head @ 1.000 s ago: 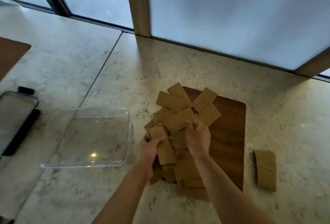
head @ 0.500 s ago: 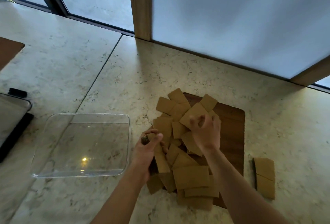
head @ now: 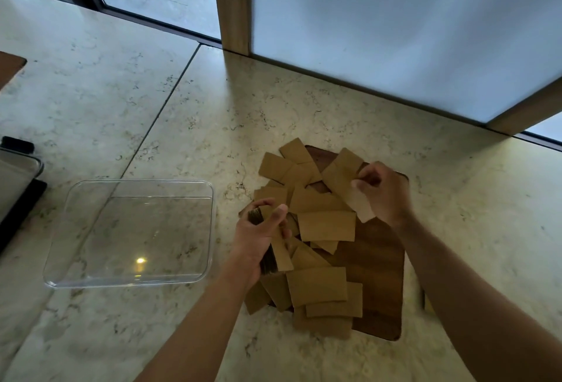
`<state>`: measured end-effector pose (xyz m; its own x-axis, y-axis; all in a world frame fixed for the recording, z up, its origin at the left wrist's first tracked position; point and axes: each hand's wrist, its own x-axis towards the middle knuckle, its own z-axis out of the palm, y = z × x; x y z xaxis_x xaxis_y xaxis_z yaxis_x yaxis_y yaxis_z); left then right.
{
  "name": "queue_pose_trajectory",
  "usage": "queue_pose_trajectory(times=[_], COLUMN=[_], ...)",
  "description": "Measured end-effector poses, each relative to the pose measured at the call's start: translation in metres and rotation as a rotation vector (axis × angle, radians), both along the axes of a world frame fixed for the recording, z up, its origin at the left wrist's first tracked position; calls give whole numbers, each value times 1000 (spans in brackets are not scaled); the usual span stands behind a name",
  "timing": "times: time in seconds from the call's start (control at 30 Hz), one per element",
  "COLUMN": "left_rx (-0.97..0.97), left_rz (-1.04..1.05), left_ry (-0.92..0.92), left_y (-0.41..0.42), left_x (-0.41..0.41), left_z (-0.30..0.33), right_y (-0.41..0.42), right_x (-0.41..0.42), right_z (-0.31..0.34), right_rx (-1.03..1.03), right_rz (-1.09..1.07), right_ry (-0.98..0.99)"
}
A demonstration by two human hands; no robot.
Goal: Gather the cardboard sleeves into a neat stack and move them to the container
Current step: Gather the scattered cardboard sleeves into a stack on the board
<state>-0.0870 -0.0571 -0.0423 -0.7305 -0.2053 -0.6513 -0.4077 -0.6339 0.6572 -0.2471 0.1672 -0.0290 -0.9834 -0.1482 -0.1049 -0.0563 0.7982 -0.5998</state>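
**Clearly light and flat: cardboard sleeves call for an edge grip**

Plainly, the loose cardboard sleeves (head: pixel 327 225) lie scattered and overlapping on a dark wooden board (head: pixel 378 275) that rests on the pale stone surface (head: pixel 182 113), some spilling past the board's left and near edges. The left hand (head: pixel 258 238) curls round a small stack of sleeves (head: pixel 275 247) held on edge, thumb across the broad face and fingers behind, so the layered edges show as dark lines. The right hand (head: pixel 383 193) pinches a single sleeve (head: pixel 346 190) between thumb and fingertips, lifted clear of the pile. The clear plastic container (head: pixel 130 232) stands just left of the board, with nothing in it.

The sleeves look thin, flattened and very light, stiff enough to hold their shape when lifted by one end, yet likely to crease if squeezed hard across the middle. Their matte faces should slide readily over one another, so a loose stack could fan out or shed pieces. The safest hold seems to be across the stack's thickness, thumb on one face and fingers on the other, near the middle of the long side, with the edges tapped square against the board before the carry to the container.
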Motion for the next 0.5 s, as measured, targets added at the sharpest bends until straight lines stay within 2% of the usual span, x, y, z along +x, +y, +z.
queue_pose_trajectory(times=[0.07, 0.17, 0.2, 0.27, 0.37, 0.4, 0.5], left_rx=[-34, -38, -40, -58, -97, -84, -53], left_rz=[-46, -143, -163, -175, -144, -130, -62], left_ry=[19, -8, -24, -79, -176, -178, -187], left_y=[9, 23, 26, 30, 30, 29, 26], left_x=[-5, -9, -10, -9, -2, 1, 5], left_z=[1, 0, -4, -10, -18, -20, -22], right_y=[-3, -26, -34, -41, -35, -31, -19], right_x=[21, 64, 76, 88, 83, 82, 85], right_z=[8, 4, -1, -10, -16, -18, -25], right_rx=[-148, -479, -499, -424, -620, -627, -340], right_rz=[-140, -214, -175, -160, -360, -367, -217], right_ry=[3, -310, -395, -402, -462, -455, -352])
